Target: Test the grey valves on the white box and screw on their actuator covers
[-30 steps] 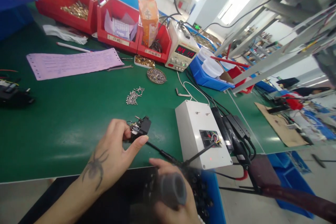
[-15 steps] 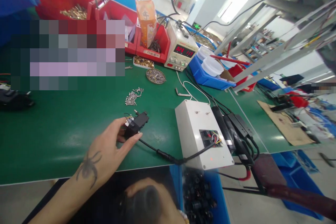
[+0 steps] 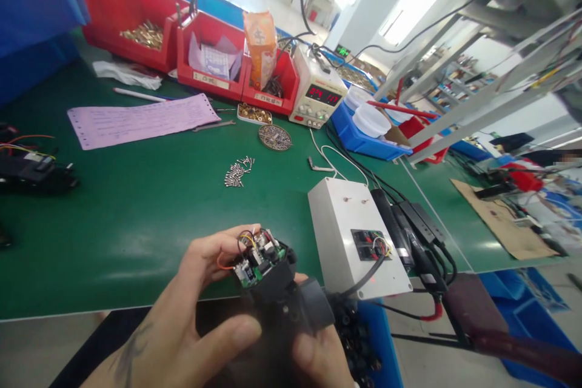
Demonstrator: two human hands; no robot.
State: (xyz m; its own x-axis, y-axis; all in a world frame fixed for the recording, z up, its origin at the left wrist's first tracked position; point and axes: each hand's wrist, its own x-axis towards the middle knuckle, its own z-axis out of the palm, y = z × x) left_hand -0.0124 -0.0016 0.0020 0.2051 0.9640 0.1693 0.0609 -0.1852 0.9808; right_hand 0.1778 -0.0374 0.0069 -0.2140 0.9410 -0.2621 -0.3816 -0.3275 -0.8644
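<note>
A black device [image 3: 277, 285] with a bare green circuit board [image 3: 254, 264] and thin coloured wires at its upper end is held between both hands, over the bench's front edge. My left hand [image 3: 200, 297] grips the board end from the left, fingers behind it and thumb in front. Around the lower right part, near a round dark piece, my right hand [image 3: 321, 345] is closed, partly hidden by the device. A black cable runs from beside the device to a white box [image 3: 348, 224]. Small screws [image 3: 236, 174] lie loose on the green bench [image 3: 159, 194] beyond my hands.
Red bins [image 3: 211, 76], a pink sheet [image 3: 145, 121], a power supply [image 3: 318, 88] and a round dish of small parts [image 3: 275, 137] stand behind. At the left lies another black device [image 3: 36, 173]. A blue crate [image 3: 384, 339] holding black parts sits below the bench edge.
My left hand has come down and right, now on the device with the circuit board showing. My right hand has risen from below the bench edge to meet it. The view has shifted slightly.
</note>
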